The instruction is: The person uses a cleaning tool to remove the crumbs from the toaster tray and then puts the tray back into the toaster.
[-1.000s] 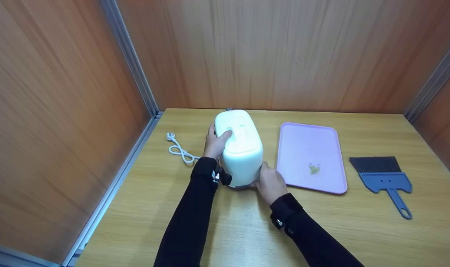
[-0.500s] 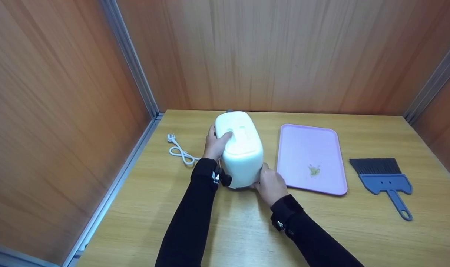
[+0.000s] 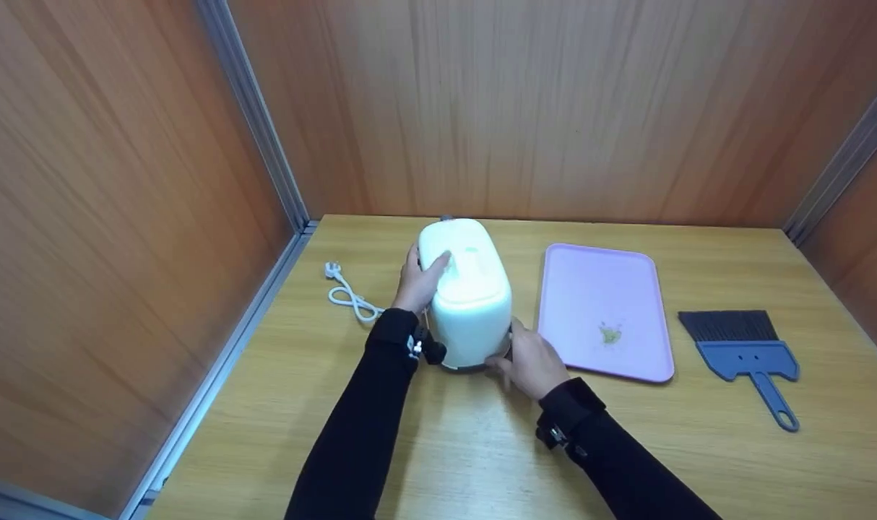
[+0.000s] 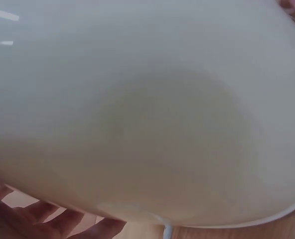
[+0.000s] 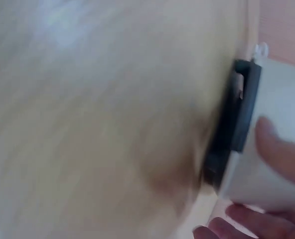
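A white, round-cornered toaster (image 3: pixel 474 314) stands at the middle of the table, its smooth side filling the left wrist view. My left hand (image 3: pixel 415 283) holds it from the left, thumb on the pale top and fingers down the side; several of those fingers (image 4: pixel 63 221) show below the white body. Low at the near right corner is my right hand (image 3: pixel 534 363). In the right wrist view, its thumb (image 5: pixel 282 154) lies on the white casing near a dark strip (image 5: pixel 247 107), with the other fingers curled around the lower edge. Toward the left runs a white power cord (image 3: pixel 350 295) ending in a plug (image 3: pixel 332 270).
A pink-purple tray (image 3: pixel 590 278) lies just right of the toaster, with a small patch of greenish crumbs (image 3: pixel 610 334) on it. Farther right is a blue brush (image 3: pixel 749 357) with dark bristles. Wood-grain panels (image 3: pixel 539 108) wall in the table (image 3: pixel 453 448).
My right hand has drawn slightly back and to the right at the toaster's lower corner, with its thumb showing more. The left hand and toaster stay nearly as they were.
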{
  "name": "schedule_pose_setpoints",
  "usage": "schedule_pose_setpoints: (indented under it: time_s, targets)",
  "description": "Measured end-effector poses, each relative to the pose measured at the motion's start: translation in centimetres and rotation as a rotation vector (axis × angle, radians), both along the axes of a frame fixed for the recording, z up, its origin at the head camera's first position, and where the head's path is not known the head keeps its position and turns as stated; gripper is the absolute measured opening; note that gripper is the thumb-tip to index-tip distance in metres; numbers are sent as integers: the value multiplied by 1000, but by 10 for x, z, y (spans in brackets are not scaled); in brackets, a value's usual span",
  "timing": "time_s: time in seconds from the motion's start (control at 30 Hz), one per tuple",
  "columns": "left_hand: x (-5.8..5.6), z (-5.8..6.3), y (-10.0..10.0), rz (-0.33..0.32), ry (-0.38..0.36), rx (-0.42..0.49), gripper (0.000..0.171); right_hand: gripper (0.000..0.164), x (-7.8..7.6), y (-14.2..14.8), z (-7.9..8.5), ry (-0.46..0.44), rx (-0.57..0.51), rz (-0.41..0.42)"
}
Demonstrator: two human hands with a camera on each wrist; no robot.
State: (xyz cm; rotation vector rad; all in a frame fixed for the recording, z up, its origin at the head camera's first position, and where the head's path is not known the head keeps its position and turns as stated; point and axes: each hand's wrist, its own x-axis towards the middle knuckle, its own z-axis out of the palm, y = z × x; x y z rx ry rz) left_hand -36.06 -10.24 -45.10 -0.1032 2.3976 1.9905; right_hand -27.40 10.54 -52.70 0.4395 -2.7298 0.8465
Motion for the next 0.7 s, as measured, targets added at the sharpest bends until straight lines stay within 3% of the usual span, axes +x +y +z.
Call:
schedule_pose_setpoints:
  time_s: [0.1, 0.27, 0.43, 0.7]
  targets:
    - [-1, 2, -1, -51, -20, -14, 83, 79, -1, 10, 6, -52, 36, 19]
    - [-1, 2, -9, -122, 61, -100, 73, 81, 2, 28, 21, -48, 83, 34]
    - [14, -8, -27, -136, 96, -273, 72, 72, 3, 50, 34, 32, 108, 57]
    - [41, -35, -50, -94, 180, -577, 73, 64, 8, 90, 38, 68, 126, -18]
